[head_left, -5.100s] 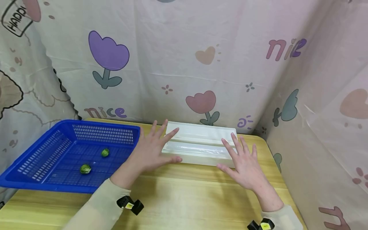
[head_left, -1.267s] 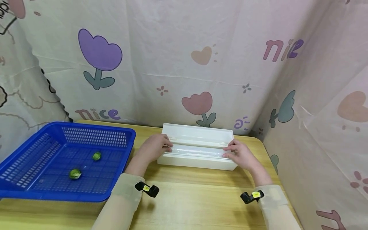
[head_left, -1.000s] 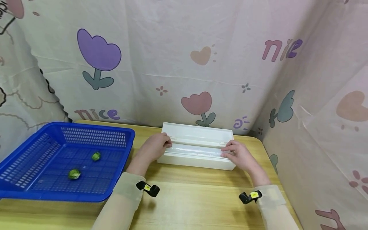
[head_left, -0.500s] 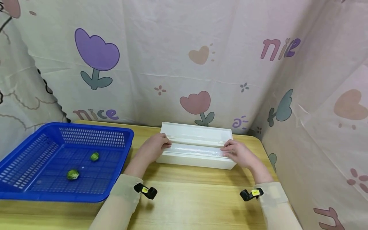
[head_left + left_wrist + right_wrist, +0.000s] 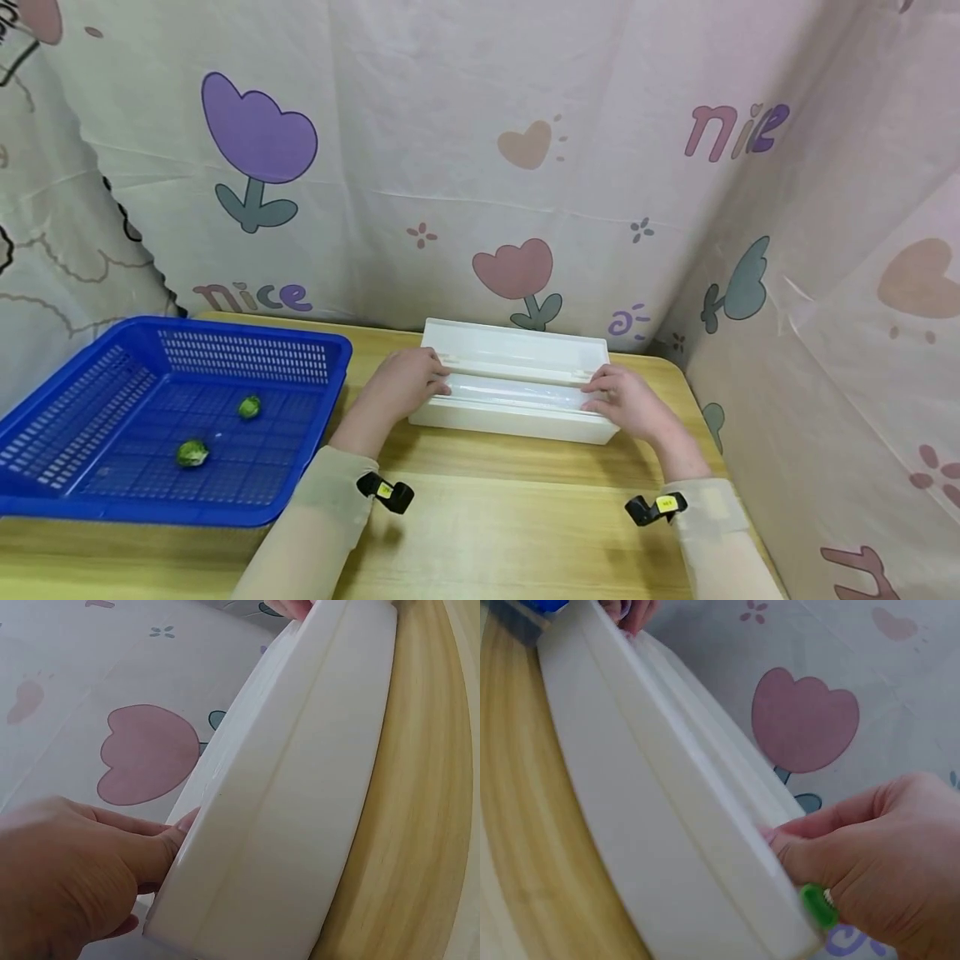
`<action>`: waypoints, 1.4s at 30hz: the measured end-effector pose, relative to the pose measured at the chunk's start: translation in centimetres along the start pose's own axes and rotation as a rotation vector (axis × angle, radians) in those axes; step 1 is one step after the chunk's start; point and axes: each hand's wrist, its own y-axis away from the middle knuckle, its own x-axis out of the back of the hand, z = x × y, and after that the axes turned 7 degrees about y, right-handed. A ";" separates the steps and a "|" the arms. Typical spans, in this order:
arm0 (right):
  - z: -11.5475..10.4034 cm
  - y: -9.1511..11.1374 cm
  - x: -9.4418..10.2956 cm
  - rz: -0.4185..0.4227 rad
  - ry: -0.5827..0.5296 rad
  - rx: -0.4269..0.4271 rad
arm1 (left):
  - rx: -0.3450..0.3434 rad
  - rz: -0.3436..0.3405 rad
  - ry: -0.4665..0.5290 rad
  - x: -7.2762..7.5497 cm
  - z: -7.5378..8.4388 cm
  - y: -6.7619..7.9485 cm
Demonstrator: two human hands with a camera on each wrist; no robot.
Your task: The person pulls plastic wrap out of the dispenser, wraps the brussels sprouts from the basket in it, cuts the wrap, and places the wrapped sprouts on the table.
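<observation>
A long white cling film dispenser box (image 5: 517, 421) stands at the back of the table with its lid (image 5: 517, 346) tipped back. Inside lies a clear, shiny roll of cling film (image 5: 517, 393). My left hand (image 5: 405, 383) reaches over the box's left end, fingers curled, thumb and fingertips pinching at the film. At the right end my right hand (image 5: 630, 404) pinches the film likewise. In the left wrist view, the left hand's (image 5: 90, 874) fingertips dip behind the front wall. The right wrist view shows the right hand (image 5: 885, 862) there too. Fingertip contact is partly hidden.
On the left stands a blue plastic basket (image 5: 300, 492) holding two small green Brussels sprouts, one nearer (image 5: 192, 453) and one farther (image 5: 249, 407). A patterned curtain (image 5: 405, 150) hangs right behind the wooden table (image 5: 510, 533). A small green piece (image 5: 819, 906) sits by the right hand.
Five seconds ago both hands were spread open above the box; they have since come down to its two ends and pinch the film. Over the last second they have barely shifted.
</observation>
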 end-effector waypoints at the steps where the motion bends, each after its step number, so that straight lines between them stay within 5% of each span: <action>1: 0.0 0.0 0.1 -0.009 0.003 0.002 | 0.001 0.003 -0.012 0.0 0.1 0.0; 6: -0.1 0.0 0.3 -0.002 0.066 0.082 | 0.003 0.023 -0.037 0.1 0.7 0.2; 12: 0.4 -0.1 -0.6 0.147 0.195 0.271 | 0.020 0.034 -0.024 0.0 0.8 0.2; 21: 0.2 0.5 0.9 0.004 0.138 0.113 | 0.056 0.053 0.058 -0.3 0.4 -0.4; 29: -0.2 0.5 1.6 0.034 0.310 0.192 | 0.063 0.078 0.082 -0.6 -0.1 -0.5; 42: 1.1 0.3 0.4 0.128 0.243 0.248 | 0.045 0.107 0.120 -0.7 -0.1 -0.2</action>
